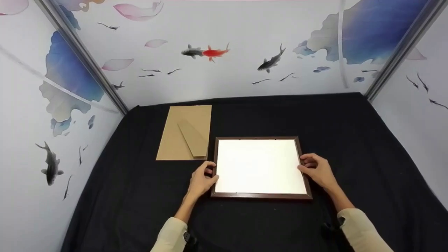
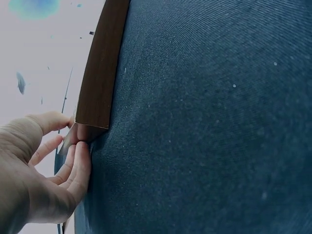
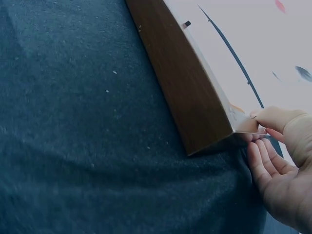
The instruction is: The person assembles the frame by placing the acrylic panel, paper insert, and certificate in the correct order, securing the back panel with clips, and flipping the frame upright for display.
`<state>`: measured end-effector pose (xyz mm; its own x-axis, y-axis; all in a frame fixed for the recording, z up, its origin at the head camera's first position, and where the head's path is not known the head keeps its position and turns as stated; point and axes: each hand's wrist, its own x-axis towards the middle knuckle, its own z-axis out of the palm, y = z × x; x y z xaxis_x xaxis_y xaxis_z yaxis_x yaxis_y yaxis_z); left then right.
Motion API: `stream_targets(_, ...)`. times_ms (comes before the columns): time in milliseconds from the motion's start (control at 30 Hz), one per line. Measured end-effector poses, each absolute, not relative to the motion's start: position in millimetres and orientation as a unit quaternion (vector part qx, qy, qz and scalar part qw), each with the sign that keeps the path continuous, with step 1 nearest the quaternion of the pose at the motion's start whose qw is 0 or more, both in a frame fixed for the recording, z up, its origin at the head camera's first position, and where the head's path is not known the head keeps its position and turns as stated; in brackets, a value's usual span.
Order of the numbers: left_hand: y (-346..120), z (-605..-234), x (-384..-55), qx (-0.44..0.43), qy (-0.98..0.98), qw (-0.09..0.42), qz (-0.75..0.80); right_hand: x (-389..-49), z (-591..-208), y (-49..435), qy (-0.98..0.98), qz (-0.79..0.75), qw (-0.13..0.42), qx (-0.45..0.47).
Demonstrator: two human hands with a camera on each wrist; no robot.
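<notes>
A brown picture frame lies on the black cloth, a bright white panel filling its inside. Small dark tabs stand along its inner edge. My left hand holds the left side, its thumb over the top edge and the fingers against the outer side. On the opposite side, my right hand grips the frame in the same way. Both wrist views show the frame's wood-grained side low over the cloth, with the fingertips at its corner. In the right wrist view, the thumb rests at the top edge.
Left of the frame and farther back lies a tan backing board with a fold-out stand strip on it. Black cloth covers the table. White printed walls with metal corner posts enclose the back and sides.
</notes>
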<state>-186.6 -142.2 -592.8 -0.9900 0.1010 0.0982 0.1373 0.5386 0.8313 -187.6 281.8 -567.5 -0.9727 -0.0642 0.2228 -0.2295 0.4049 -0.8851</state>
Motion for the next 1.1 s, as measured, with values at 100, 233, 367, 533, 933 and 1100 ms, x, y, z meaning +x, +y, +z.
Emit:
stream_targets(100,-142,-592,-186,-0.066,-0.88,0.026,-0.469,-190,-567,279,-0.83,0.543,0.088,0.093)
stream_targets(233,-140,-590,-187,-0.064,-0.884,0.031,-0.462,-193,-568,279,-0.829,0.543,0.095,0.095)
stream_targets(367,-141,-590,-187,-0.058,-0.883,0.019,-0.465,-193,-571,280,-0.833,0.534,0.102,0.102)
stream_targets(533,-146,-589,-190,-0.042,-0.87,-0.008,-0.492,-190,-570,283,-0.844,0.521,0.086,0.099)
stream_targets(933,-168,-583,-200,0.057,-0.784,0.0,-0.618,-203,-605,301,-0.835,0.536,0.056,0.109)
stream_targets(1100,-177,-584,-202,0.099,-0.732,-0.009,-0.674,-204,-606,302,-0.828,0.549,0.044,0.106)
